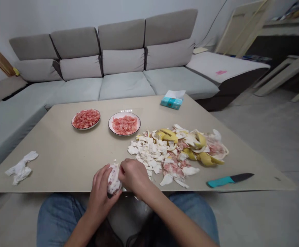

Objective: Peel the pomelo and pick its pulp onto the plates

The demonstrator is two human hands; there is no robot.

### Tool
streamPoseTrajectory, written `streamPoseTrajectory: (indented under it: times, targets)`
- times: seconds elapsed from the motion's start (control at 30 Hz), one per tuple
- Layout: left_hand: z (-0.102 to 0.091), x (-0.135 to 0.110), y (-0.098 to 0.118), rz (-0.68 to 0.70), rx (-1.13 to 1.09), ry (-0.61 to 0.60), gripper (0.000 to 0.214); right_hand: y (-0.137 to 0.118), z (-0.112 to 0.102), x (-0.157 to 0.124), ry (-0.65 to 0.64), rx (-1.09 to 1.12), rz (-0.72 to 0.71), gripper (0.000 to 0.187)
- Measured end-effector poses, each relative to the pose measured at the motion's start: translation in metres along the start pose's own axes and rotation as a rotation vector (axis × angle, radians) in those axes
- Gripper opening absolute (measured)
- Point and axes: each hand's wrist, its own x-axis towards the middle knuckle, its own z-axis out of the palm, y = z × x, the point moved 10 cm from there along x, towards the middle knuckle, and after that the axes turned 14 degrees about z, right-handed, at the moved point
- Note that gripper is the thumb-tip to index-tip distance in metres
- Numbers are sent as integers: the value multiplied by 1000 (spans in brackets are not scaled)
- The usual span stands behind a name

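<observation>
At the table's near edge my left hand (100, 192) is curled round a pomelo segment (113, 180), pale membrane with pink flesh. My right hand (133, 175) pinches the segment's top from the right, fingers closed on the skin. Just right of my hands lies a big heap of white pith, yellow peel and pink scraps (175, 151). Two white plates of peeled pink flesh stand farther back: the left plate (85, 119) and the right plate (124, 124).
A knife with a teal handle and black blade (229, 179) lies near the right front edge. Crumpled white tissue (21, 168) sits at the front left, a teal tissue pack (172, 100) at the far edge. A grey sofa (123, 61) runs behind the beige table (61, 154).
</observation>
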Motion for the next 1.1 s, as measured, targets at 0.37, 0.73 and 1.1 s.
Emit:
streamPoseTrajectory:
  times: [0.37, 0.73, 1.1]
  targets:
    - [3, -5, -14, -50, -87, -27, 71, 39, 11, 13, -85, 401, 97, 11]
    - [-7, -4, -40, -176, -160, 84, 70, 93, -52, 18, 221, 444, 73, 27]
    - [-5, -8, -28, -122, -119, 91, 70, 3, 25, 3, -22, 312, -26, 31]
